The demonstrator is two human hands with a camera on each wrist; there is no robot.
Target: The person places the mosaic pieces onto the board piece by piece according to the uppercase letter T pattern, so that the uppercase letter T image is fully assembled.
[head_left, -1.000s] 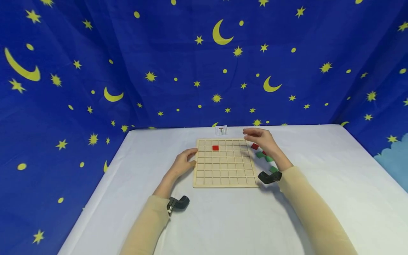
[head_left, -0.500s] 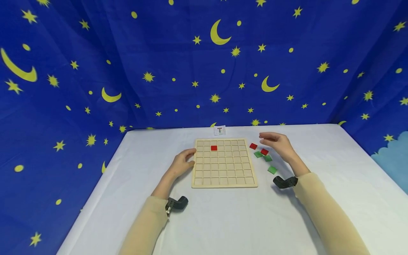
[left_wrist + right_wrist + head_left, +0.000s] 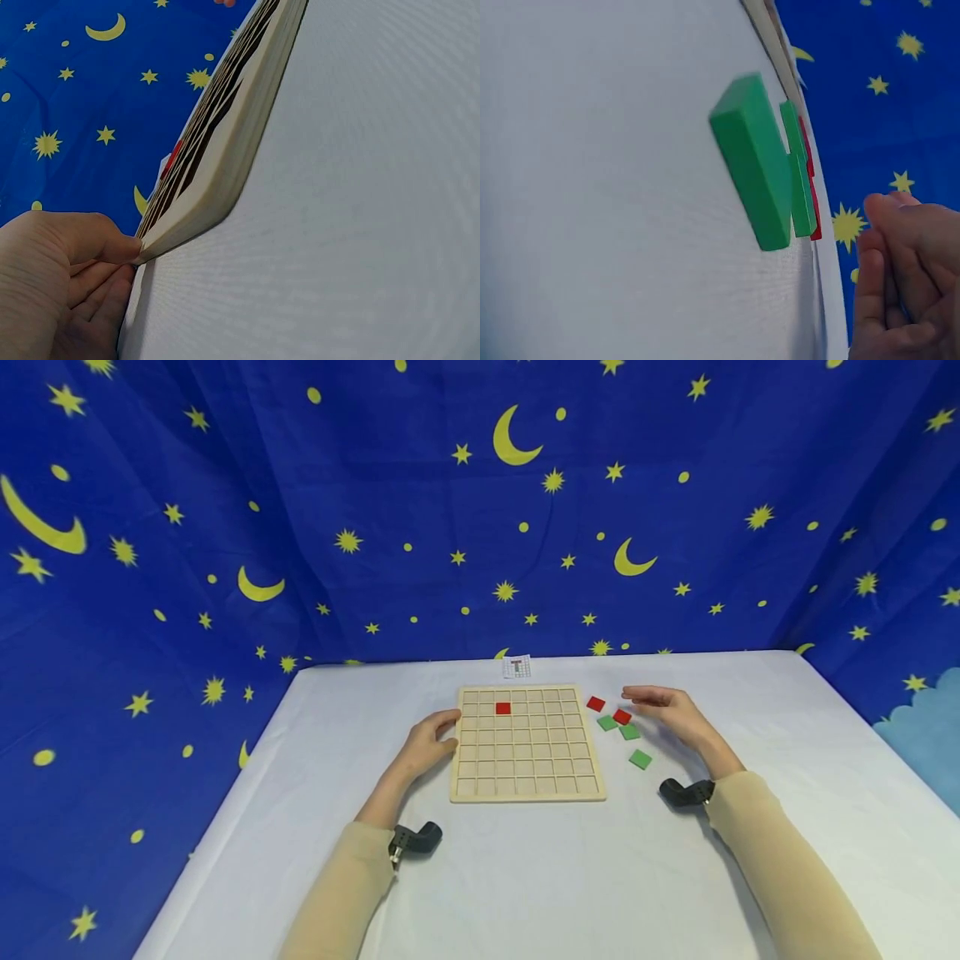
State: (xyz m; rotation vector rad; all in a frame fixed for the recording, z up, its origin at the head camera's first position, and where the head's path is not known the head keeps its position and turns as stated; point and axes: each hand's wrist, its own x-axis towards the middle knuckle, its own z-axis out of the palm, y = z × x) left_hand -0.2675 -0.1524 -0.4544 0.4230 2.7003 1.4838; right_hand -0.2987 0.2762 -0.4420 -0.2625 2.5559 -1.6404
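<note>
A square wooden grid board [image 3: 528, 789] lies on the white table. One red tile [image 3: 503, 708] sits in a cell of its second row from the back. At the board's left edge my left hand [image 3: 424, 748] rests with thumb and fingertips against the rim; the left wrist view shows the thumb touching the board's side [image 3: 236, 169]. My right hand [image 3: 671, 713] hovers right of the loose tiles, fingers loosely bent and holding nothing. Those tiles are two red ones [image 3: 622, 717] and three green ones [image 3: 640, 759]; the nearest green tile [image 3: 754, 165] looms large in the right wrist view.
Behind the board lies a small printed card [image 3: 517, 667] with a T-shaped pattern on a grid. A blue curtain [image 3: 420, 485] with yellow moons and stars surrounds the table [image 3: 525, 877] at the back and sides. Each wrist wears a black camera mount [image 3: 686, 792].
My right hand has moved right from above the board's back right corner, past the loose tiles, uncovering them. My left hand stays at the board's edge. The view has shifted slightly.
</note>
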